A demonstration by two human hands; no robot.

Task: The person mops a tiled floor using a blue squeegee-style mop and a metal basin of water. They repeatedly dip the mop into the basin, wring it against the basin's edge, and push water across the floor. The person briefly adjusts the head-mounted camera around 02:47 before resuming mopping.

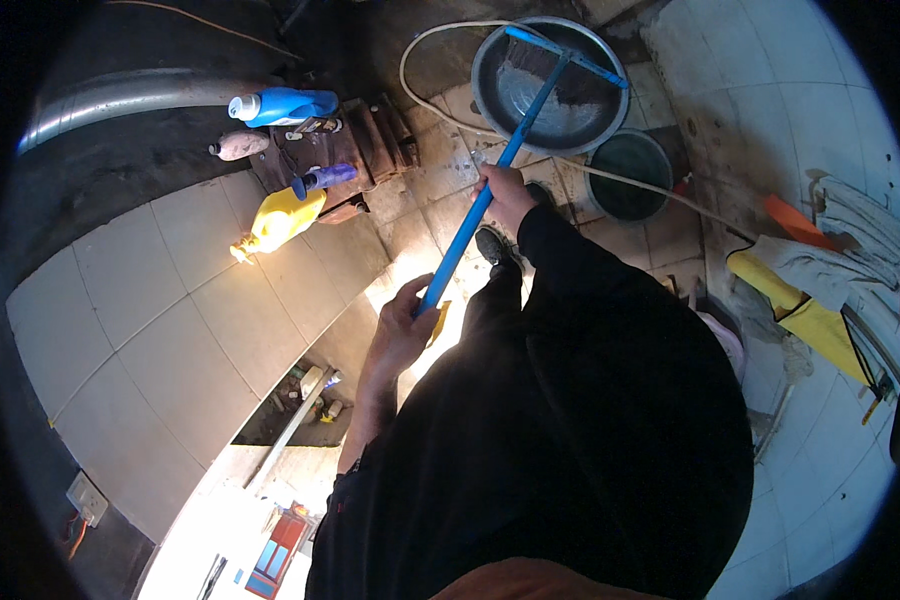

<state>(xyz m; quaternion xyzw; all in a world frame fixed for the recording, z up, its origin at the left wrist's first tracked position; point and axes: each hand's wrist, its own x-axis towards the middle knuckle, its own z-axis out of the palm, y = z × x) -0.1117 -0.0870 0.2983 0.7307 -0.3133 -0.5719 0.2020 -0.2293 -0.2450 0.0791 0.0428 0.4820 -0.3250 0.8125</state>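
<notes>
Both hands are around the blue handle of a T-shaped floor mop or squeegee point(461, 232). My left hand point(406, 315) grips its lower end, close to my body. Farther up the handle, my right hand point(504, 195) is closed around the middle. The tool's crossbar point(534, 41) lies over a wide round metal basin point(483, 112) on the floor at the top of the view. Dark material shows inside the basin beside the crossbar; I cannot tell whether it belongs to the tool.
Beside the basin stands a dark round bucket point(630, 176), with a pale hose point(439, 112) running past both. Bottles, including a blue jug point(289, 106) and a yellow jug point(281, 217), are at left by a tiled ledge point(165, 315). Cloths point(810, 315) hang on the right wall.
</notes>
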